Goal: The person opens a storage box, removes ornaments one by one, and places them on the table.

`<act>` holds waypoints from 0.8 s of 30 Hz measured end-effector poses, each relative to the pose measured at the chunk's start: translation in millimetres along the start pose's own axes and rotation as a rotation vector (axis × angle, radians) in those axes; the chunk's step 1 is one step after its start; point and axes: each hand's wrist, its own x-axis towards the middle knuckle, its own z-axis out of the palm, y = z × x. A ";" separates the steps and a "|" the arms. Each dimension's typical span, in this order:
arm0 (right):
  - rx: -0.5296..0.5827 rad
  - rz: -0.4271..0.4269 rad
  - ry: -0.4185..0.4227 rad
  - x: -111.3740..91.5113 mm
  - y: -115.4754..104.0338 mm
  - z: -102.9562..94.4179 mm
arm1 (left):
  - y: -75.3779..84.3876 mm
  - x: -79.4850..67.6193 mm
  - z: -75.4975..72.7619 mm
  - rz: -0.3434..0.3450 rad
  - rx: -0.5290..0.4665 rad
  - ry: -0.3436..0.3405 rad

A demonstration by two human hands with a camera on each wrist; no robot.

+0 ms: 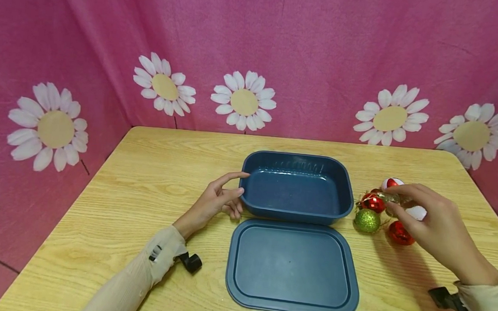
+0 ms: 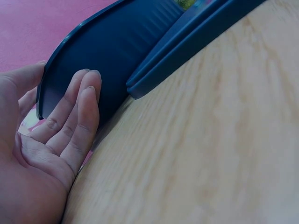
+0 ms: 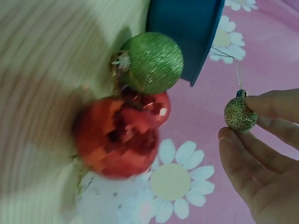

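A deep blue rectangular box point(image 1: 294, 191) stands open-topped at the middle of the table. My left hand point(image 1: 216, 198) holds its left end, thumb and forefinger at the rim, with the other fingers point(image 2: 86, 109) along the outer wall. My right hand point(image 1: 433, 224) pinches a small gold glitter bauble point(image 3: 240, 114) between thumb and fingers, raised above the other baubles. Beneath it lie a green glitter bauble point(image 1: 367, 221), a shiny red bauble point(image 1: 373, 202), a larger red one point(image 1: 400, 233) and a red-and-white one point(image 1: 392, 183). A white bauble point(image 1: 417, 213) is partly hidden behind the hand.
A flat blue lid point(image 1: 291, 267) lies on the wooden table point(image 1: 167, 169), right in front of the box. Pink cloth point(image 1: 315, 50) with large white daisies hangs at the back and sides of the table.
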 end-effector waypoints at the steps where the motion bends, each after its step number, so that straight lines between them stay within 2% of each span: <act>1: -0.002 0.003 0.001 -1.4 1.8 -0.3 | -0.1 0.1 -0.2 0.001 0.001 0.001; 13: 0.003 0.107 -0.013 -19.2 22.1 5.4 | -1.0 -0.5 -0.6 0.002 0.009 -0.004; 18: -0.022 0.094 -0.030 -22.3 28.1 6.5 | -0.4 -0.9 -0.5 0.000 0.007 -0.001; 24: -0.074 0.108 -0.089 -24.5 33.3 9.0 | 1.0 -1.4 -0.5 -0.005 -0.007 -0.009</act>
